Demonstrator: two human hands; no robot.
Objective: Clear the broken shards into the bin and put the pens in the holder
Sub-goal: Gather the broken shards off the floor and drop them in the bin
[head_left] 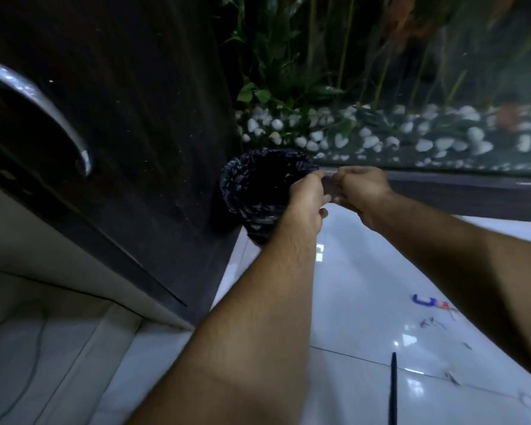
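Two bare hands are stretched forward together, just above the right edge of a bin (258,182) lined with a black plastic bag, which stands on the floor against a dark wooden door (135,133) at about 11 o'clock from the hands. The left hand (307,194) and the right hand (362,185) are both closed in a pinch on a pale, half-transparent flat piece (330,179) held between them; it is blurred, so I cannot tell exactly what it is, though it looks like one of the shards. The piece is at the rim of the bin, on its 3 o'clock side. Behind the bin, at 12 to 2 o'clock, a glass panel shows white pebbles (380,139) and green plants (288,56). On the glossy white tiled floor (365,271), at 5 o'clock from the hands and well apart from the bin, small shards (432,323) lie scattered. Near them, a little farther from the camera, lies a blue and red object (429,302) that is too small to identify. A dark thin stick (393,391), maybe a pen, lies at the bottom edge, at 6 o'clock. The door has a curved metal handle (43,108) at 9 o'clock.
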